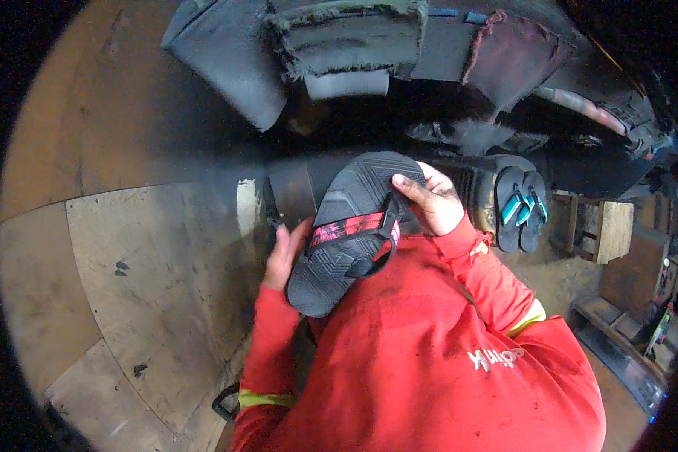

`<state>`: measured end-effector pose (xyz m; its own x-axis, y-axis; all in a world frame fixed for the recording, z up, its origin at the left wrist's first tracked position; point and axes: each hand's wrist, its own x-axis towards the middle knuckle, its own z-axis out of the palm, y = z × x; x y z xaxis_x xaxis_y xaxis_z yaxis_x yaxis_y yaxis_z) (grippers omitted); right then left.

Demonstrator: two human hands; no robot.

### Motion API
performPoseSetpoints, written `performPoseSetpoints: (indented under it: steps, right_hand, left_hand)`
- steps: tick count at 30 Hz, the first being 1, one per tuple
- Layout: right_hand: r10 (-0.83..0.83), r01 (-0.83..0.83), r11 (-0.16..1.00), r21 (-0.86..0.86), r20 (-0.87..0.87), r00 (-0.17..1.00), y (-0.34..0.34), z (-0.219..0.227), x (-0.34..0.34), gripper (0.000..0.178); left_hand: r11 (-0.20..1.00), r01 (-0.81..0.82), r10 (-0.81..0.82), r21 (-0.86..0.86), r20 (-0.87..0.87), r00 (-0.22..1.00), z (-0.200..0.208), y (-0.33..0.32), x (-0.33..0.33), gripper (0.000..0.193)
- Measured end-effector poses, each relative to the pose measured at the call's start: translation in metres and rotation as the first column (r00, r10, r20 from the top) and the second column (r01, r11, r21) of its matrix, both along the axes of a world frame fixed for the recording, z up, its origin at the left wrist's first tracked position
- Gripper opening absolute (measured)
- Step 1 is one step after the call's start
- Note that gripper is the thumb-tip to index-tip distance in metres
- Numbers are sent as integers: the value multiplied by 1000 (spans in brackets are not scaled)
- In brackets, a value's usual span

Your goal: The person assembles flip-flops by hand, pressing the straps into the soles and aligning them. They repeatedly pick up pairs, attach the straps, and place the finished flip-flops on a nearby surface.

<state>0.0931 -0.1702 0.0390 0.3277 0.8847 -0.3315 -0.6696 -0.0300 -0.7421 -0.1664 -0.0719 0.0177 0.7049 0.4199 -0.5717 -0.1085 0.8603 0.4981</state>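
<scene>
A black sandal with a patterned footbed and a red-and-black strap is tilted up in front of my chest. My right hand grips its upper end, thumb on the footbed and fingers behind the edge. Against the lower left edge, my left hand holds the sandal near its other end. Some of the left fingers are hidden behind the sole. Off to the right lies a pair of dark flip-flops with teal and white straps, apart from both hands.
Frayed dark cloth and a reddish cloth flap hang over a dark bench or machine ahead. Worn wooden boards spread at the left. A small wooden stool stands right, near a low wooden shelf.
</scene>
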Motion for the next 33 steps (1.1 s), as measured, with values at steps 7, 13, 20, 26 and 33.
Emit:
performPoseSetpoints:
  steps: [7,13,20,26,33]
  right_hand:
    - [-82,99,990,104,-152,985,26,-22,3,29]
    - [84,-25,982,188,-312,946,46,-15,-3,32]
    - [6,8,986,-167,84,996,71,-13,-18,61]
    - [92,-85,983,-162,35,995,94,-2,-4,57]
    - [140,-170,973,-155,-186,972,99,-13,8,40]
  left_hand:
    - [954,216,-143,-207,318,937,17,21,53,70]
    - [948,142,-20,-284,393,919,56,40,73,60]
    - [944,-38,7,328,96,995,74,48,102,67]
    - [855,4,9,518,-23,1000,77,55,129,70]
    - [787,80,21,612,-157,987,67,56,150,68]
